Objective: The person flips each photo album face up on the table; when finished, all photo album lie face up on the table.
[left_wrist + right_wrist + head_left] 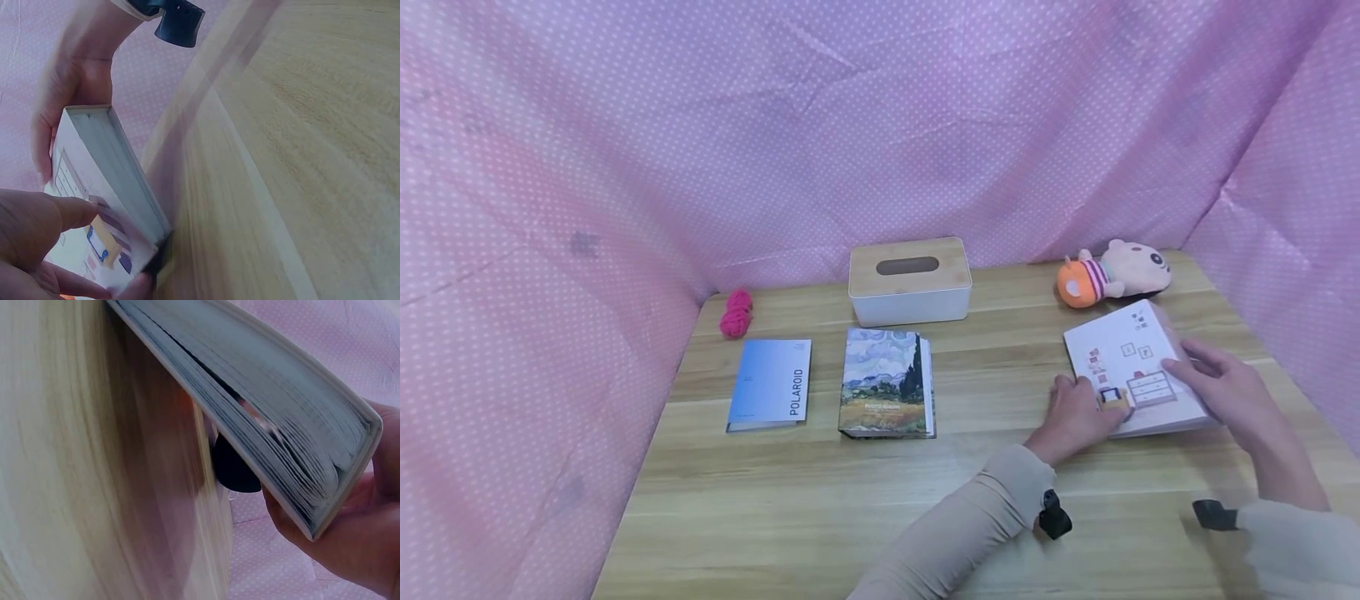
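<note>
A thick white photo album with small drawings of furniture on its cover is between my two hands at the right of the table. My left hand pinches its near left corner, thumb on the cover and fingers at the edge. At the opposite side, my right hand grips the spine with the thumb over the cover. From the right wrist view, the album slants over the table, spine side raised, and its page ends fan slightly apart.
A landscape-painting photo album lies mid-table, with a blue POLAROID album to its left. Along the back are pink yarn, a tissue box with a wooden lid and a plush toy. Pink dotted cloth hangs behind.
</note>
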A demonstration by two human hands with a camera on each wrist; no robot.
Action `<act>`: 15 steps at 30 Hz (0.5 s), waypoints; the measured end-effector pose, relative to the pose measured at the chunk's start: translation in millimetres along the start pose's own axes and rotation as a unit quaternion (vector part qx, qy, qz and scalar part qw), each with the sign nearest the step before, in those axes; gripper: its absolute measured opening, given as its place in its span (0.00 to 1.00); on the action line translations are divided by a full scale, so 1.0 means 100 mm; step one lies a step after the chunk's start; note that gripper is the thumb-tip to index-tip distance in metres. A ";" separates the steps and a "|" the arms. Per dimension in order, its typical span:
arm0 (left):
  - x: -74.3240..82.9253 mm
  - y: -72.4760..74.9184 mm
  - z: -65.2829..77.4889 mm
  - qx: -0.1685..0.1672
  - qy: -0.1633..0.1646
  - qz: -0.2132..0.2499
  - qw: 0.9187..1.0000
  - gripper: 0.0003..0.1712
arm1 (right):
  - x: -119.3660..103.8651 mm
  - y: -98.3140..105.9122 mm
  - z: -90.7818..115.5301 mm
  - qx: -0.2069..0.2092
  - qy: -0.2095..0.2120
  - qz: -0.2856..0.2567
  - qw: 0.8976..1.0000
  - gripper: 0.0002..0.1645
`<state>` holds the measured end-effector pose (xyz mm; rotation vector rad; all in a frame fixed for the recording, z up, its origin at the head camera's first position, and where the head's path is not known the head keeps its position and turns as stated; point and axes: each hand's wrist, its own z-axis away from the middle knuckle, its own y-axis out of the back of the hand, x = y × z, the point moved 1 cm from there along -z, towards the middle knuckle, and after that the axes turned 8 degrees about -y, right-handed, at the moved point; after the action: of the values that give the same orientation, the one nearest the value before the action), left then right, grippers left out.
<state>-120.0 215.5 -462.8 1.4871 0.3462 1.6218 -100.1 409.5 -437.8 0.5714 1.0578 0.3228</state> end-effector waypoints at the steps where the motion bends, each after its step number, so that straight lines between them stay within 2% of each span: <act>1: 0.01 0.00 0.01 -0.001 0.003 -0.006 1.000 0.26 | -0.01 0.00 0.00 0.000 0.003 0.001 1.000 0.54; 6: 0.02 0.03 0.02 -0.002 -0.007 -0.022 1.000 0.29 | -0.02 0.00 0.01 0.007 0.014 0.000 1.000 0.53; 12: -0.02 0.07 0.00 -0.023 -0.054 -0.007 0.998 0.32 | -0.01 0.04 0.04 0.007 0.014 -0.001 1.000 0.49; 14: -0.03 0.08 -0.01 -0.026 -0.074 0.001 0.997 0.33 | -0.02 0.04 0.05 0.001 0.020 -0.037 0.999 0.44; 15: -0.05 0.09 -0.01 -0.026 -0.085 0.004 0.996 0.33 | -0.01 0.04 0.05 -0.008 0.027 -0.075 0.997 0.42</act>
<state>-124.7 207.5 -460.0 1.5749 0.2005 1.4872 -96.2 410.6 -432.7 0.4679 1.1427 0.2161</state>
